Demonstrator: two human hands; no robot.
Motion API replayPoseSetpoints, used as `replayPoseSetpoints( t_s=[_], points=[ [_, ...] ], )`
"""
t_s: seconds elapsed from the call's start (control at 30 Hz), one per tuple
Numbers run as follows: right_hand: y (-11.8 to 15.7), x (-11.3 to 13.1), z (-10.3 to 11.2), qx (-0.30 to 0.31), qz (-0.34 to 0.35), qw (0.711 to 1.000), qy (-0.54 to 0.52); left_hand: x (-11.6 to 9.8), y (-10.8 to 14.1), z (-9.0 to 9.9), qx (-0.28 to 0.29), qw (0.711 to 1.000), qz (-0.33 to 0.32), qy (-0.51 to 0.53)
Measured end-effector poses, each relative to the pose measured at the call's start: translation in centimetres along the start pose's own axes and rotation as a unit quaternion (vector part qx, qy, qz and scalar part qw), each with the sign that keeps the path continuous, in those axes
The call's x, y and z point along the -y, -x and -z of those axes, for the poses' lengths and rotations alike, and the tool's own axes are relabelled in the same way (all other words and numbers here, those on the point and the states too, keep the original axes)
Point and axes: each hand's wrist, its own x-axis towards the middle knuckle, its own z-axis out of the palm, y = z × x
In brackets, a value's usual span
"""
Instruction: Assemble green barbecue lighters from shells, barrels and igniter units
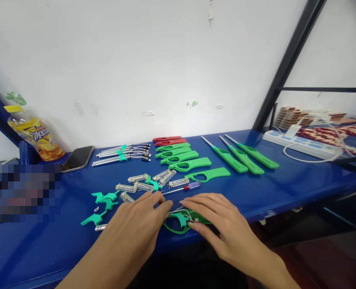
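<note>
My right hand (223, 222) clamps the green plastic lighter shell (199, 216), just right of my left hand (144, 216), whose grip I can't tell. If my right thumb slips, it could pinch the thin white wires (188, 214) or pop out the teal plastic trigger (182, 220).

Bright, diffuse light spreads evenly over the flat white wall (166, 60). The glossy blue tabletop (264, 190) carries faint sheen and, at near left, a dim shadow streak. The bare right hand (218, 218) shades the green plastic lighter casing (200, 216) beneath. Below the table's near edge, everything sinks into darkness. Coarse pixelation hides a patch at left; the far right corner darkens.
</note>
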Motion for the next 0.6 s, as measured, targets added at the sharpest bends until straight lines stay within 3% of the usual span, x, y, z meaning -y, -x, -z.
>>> replayPoseSetpoints(
  t_s=[0.6],
  points=[
    [-0.43,-0.59,-0.16,-0.08,0.056,0.989,-0.115,-0.75,-0.63,-0.23,0.012,0.999,-0.006,0.042]
  ],
)
